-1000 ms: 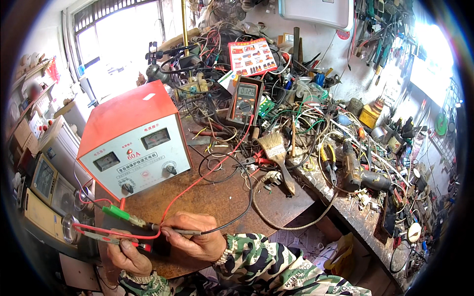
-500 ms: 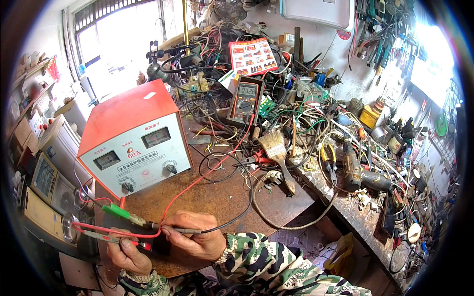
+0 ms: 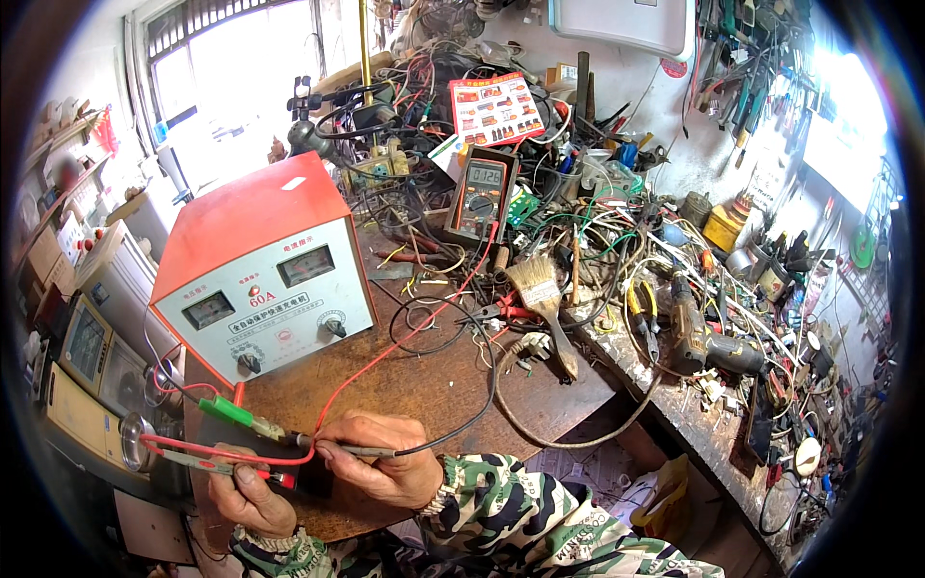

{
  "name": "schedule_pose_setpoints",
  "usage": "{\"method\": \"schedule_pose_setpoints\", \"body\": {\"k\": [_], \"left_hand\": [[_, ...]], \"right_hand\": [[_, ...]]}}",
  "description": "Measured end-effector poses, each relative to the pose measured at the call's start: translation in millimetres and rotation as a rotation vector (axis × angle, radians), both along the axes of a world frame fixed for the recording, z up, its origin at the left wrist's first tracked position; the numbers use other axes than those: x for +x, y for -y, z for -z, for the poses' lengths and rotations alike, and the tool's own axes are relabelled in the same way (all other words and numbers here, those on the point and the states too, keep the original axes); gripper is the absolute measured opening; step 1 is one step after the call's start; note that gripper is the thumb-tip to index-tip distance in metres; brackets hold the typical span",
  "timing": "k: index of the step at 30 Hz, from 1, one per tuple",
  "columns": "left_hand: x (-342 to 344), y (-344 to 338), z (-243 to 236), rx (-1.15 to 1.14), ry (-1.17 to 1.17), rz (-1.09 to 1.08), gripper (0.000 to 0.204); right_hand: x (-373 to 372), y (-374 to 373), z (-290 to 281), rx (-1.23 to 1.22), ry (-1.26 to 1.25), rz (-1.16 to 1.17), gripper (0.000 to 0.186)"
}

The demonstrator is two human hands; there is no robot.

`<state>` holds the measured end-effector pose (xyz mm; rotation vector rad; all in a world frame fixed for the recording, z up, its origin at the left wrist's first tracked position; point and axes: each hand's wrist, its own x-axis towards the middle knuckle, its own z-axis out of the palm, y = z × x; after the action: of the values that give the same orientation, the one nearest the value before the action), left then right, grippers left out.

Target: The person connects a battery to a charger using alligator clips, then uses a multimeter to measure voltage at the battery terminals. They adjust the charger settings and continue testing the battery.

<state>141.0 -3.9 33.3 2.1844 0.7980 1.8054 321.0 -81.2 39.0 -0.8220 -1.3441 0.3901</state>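
Observation:
My right hand [image 3: 385, 460] is closed in a pinch round a black test probe [image 3: 366, 450], its tip pointing left. Its black lead [image 3: 453, 435] curves up across the bench. In my left hand [image 3: 252, 493] a red-handled clip [image 3: 198, 463] is gripped; red plastic also shows beyond the fingers. Just above lies a green clip [image 3: 228, 411], close to the probe tip; whether they touch I cannot tell. A red lead [image 3: 349, 378] runs from the multimeter [image 3: 479, 199] down to my hands. Behind them stands a red and white battery charger [image 3: 270, 279] with two dials and knobs.
A paintbrush [image 3: 541, 299], pliers [image 3: 642, 313] and a cordless drill [image 3: 689, 332] lie on the right. Tangled wires [image 3: 617, 226] are heaped along the back of the wooden bench [image 3: 424, 385]. A grey cable [image 3: 578, 443] hangs over its front edge.
The reading on the multimeter's display has changed slightly. Both hands hold the same grip and place; the view has shifted only a little.

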Motion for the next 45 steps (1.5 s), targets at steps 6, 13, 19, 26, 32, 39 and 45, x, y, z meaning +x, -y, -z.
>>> {"method": "schedule_pose_setpoints", "body": {"k": [6, 13, 19, 26, 32, 39, 45], "left_hand": [[0.6, -0.4, -1.8, 0.001, -0.004, 0.012, 0.028], [1.7, 0.2, -1.3, -0.006, 0.004, 0.012, 0.027], [0.7, -0.4, 0.1, 0.001, 0.005, 0.013, 0.026], [1.9, 0.0, -2.7, 0.02, -0.005, 0.014, 0.026], [3.4, 0.4, -3.3, 0.03, -0.002, 0.005, 0.026], [1.9, 1.6, -3.4, 0.016, -0.013, 0.007, 0.026], [3.4, 2.3, -3.2, 0.004, 0.004, 0.005, 0.025]], "right_hand": [[0.7, 0.9, -2.0, -0.005, -0.004, -0.011, 0.015], [0.8, 0.8, -2.6, 0.011, 0.002, 0.01, 0.015], [0.1, -0.1, -1.4, 0.005, 0.003, 0.011, 0.015], [0.7, 1.0, -2.6, 0.01, 0.007, 0.009, 0.015], [0.0, 0.4, 0.4, -0.004, -0.001, -0.012, 0.016], [0.2, 0.3, 1.0, 0.0, -0.004, -0.032, 0.017], [0.0, 0.4, 0.6, 0.0, -0.009, -0.026, 0.017]]}}
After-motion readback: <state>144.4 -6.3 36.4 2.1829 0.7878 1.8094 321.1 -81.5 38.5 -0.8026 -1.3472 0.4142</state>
